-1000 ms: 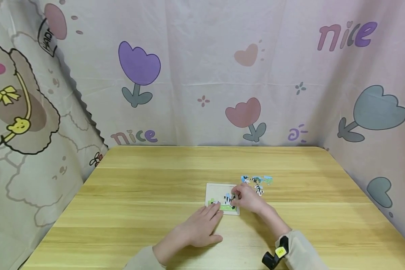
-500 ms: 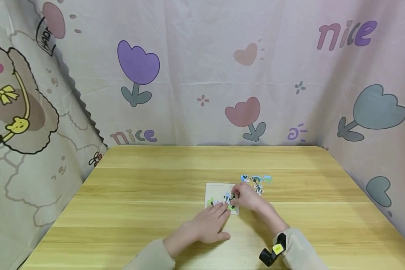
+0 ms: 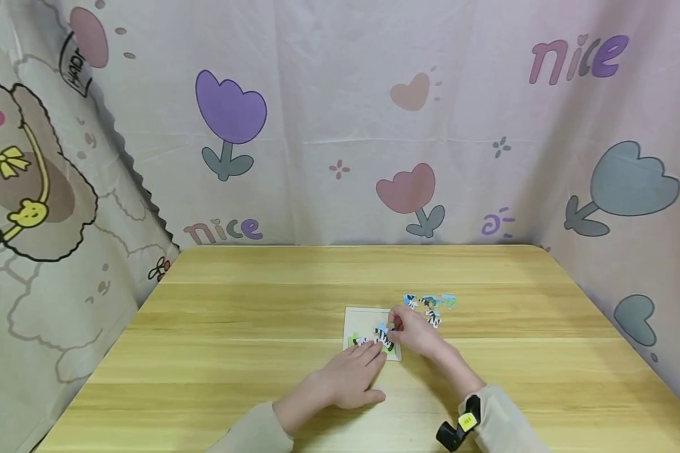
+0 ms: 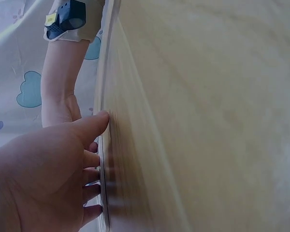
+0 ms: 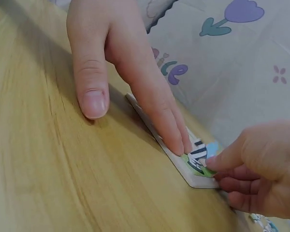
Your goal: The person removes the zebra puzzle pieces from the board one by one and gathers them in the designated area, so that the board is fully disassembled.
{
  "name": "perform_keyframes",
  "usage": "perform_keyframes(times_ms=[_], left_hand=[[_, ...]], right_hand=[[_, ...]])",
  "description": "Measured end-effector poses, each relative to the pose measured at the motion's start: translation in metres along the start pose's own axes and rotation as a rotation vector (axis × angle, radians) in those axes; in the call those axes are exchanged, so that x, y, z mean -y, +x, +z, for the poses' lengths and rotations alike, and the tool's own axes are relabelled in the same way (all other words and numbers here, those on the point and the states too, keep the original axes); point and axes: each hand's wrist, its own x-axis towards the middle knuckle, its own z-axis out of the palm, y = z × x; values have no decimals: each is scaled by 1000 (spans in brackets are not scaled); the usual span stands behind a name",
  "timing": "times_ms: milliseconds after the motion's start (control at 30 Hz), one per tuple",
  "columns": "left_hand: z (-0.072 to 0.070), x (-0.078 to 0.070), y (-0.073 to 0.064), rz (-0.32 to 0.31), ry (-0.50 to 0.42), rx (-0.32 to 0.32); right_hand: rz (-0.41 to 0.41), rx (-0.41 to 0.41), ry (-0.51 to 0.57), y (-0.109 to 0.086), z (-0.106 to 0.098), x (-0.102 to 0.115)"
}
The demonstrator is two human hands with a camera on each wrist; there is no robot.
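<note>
Left hand (image 3: pixel 351 379), fingers straight, overlaps the puzzle tray (image 3: pixel 365 319) at its near edge; right hand (image 3: pixel 418 332) pinches a zebra piece (image 3: pixel 382 335) inside its right edge, worktop (image 3: pixel 243 321) stretching left.

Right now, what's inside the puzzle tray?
Striped and green pieces show in the tray. The left hand and right hand cover parts; what's beneath can't be seen.

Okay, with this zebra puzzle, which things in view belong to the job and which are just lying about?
Part of the job:
square tray
zebra pieces in it
loose pieces beyond it, rightward
left hand, fingers on the tray's pieces
right hand, at its right side

Just around:
wooden table
patterned curtain
black device on the right wrist
</note>
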Motion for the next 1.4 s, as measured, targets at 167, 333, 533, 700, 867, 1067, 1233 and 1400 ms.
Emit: perform_keyframes(times_ms=[167,333,533,700,867,1067,1233,1400], left_hand=[[2,0,0,11,5,-8],[2,-1,1,21,7,-12],[0,-1,0,18,3,-6],[-1,0,0,18,1,1],[-1,0,1,14,3,2],[0,0,0,14,2,-3],[-1,2,1,14,-8,-9],[-2,2,2,12,-17,-4]], right_hand=[[-12,-12,50,-3,1,-6],[-1,-6,79,-5,0,-11],[7,0,92,-3,-1,-12],[4,-7,119,-2,-2,-13],[-7,-45,189,-3,-10,-21],[64,-79,285,-15,-39,-24],[161,-151,299,-23,-58,-56],[239,-208,315,-33,-75,-75]])
